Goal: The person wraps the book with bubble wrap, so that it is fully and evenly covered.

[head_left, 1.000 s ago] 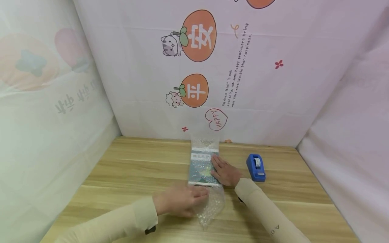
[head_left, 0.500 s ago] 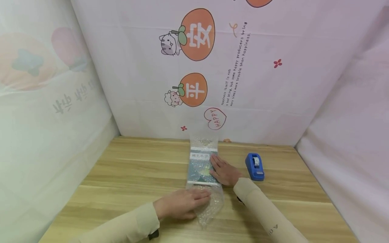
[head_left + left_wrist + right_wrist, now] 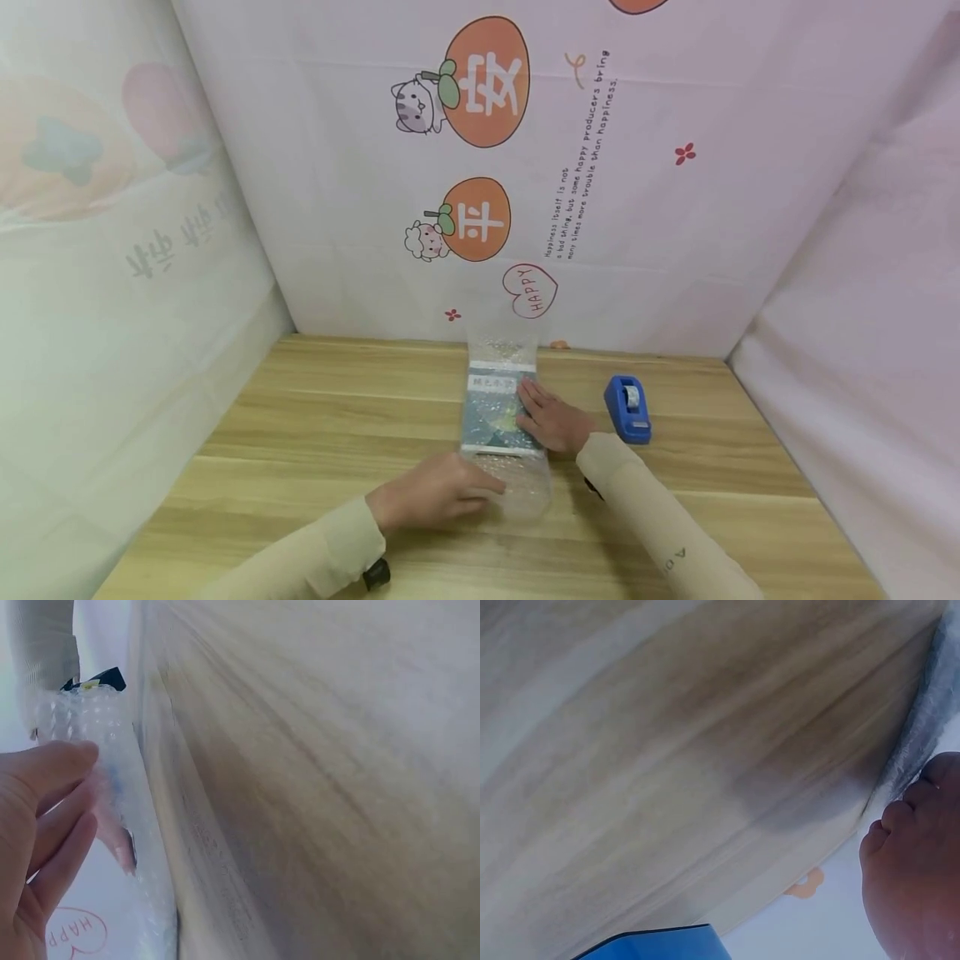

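Both hands are on the bubble wrap [image 3: 525,493]: the left hand [image 3: 431,493] pinches its near end between thumb and fingers, while the right hand [image 3: 557,423] lies with fingers extended, resting on the wrap's right side. Beneath the clear film sits a book [image 3: 489,421] (its blue-green cover, with dark lettering on a pale band, shows through), lying flat near the middle of the bench [image 3: 337,417]. Wrap extends past the book at both ends, the far one reaching the bench's back edge, the near one toward the person. A blue tape dispenser [image 3: 630,412] with a roll in it stands to the right of the right hand, apart from the wrap; its blue top also edges into the right wrist view. Cream sleeves [image 3: 337,543] cover both forearms. Behind the bench hangs a white cloth [image 3: 645,183] printed with orange fruits, a cat, a sheep, lines of English and a red heart [image 3: 530,291] reading HAPPY.
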Demonstrator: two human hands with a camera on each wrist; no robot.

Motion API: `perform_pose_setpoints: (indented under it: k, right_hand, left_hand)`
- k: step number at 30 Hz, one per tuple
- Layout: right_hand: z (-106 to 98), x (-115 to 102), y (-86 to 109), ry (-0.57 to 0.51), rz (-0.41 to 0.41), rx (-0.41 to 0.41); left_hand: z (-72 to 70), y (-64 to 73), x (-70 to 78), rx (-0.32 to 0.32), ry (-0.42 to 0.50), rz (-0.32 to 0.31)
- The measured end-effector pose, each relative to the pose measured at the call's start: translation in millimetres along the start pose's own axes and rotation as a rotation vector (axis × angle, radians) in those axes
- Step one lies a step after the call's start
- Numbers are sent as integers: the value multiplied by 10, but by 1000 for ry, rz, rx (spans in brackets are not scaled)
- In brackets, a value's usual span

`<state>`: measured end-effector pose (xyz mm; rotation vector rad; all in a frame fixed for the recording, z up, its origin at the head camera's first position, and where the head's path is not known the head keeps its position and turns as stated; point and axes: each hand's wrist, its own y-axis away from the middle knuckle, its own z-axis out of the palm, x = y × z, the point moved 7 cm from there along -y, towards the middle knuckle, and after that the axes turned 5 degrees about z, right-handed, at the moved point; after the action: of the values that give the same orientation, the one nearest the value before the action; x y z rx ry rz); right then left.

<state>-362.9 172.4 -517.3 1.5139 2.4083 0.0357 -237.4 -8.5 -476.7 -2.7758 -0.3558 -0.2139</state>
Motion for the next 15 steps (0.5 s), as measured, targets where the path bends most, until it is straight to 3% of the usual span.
perform_pose_setpoints:
  k: [5,9,15]
  right_hand:
    - [-13,14,-21,-101,21,-44]
    - [-13,47,-30,-219,41,-73]
    - [-39,116,-36,-414,101,-117]
  left_hand:
    - [-38,39,-78,79,46,-84]
    - [-104,38,-114,141,76,-97]
    - [-228,-22,-232,182,176,-189]
